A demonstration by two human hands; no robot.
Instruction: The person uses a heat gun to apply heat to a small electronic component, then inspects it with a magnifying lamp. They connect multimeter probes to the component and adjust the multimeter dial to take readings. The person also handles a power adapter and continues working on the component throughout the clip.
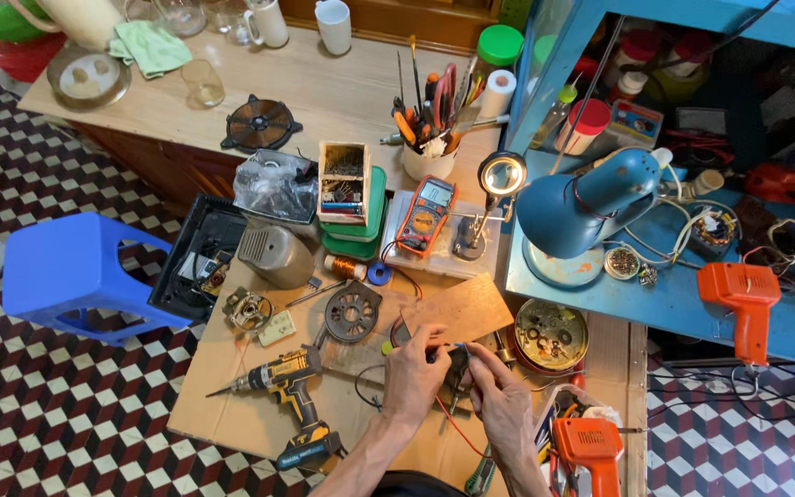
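Observation:
Both my hands meet over a small dark part (457, 361) on the cardboard-covered bench. My left hand (416, 373) pinches it from the left, fingers closed on it. My right hand (501, 394) grips it from the right. Red and black wires (405, 324) run from the part up to an orange multimeter (425, 214) further back. The part itself is mostly hidden by my fingers.
A yellow cordless drill (285, 382) lies left of my hands. A round grey motor cover (352, 312), a copper coil (346, 267) and a round metal plate (550, 333) sit nearby. An orange soldering gun (593, 451) lies at front right, a blue lamp (586, 204) behind.

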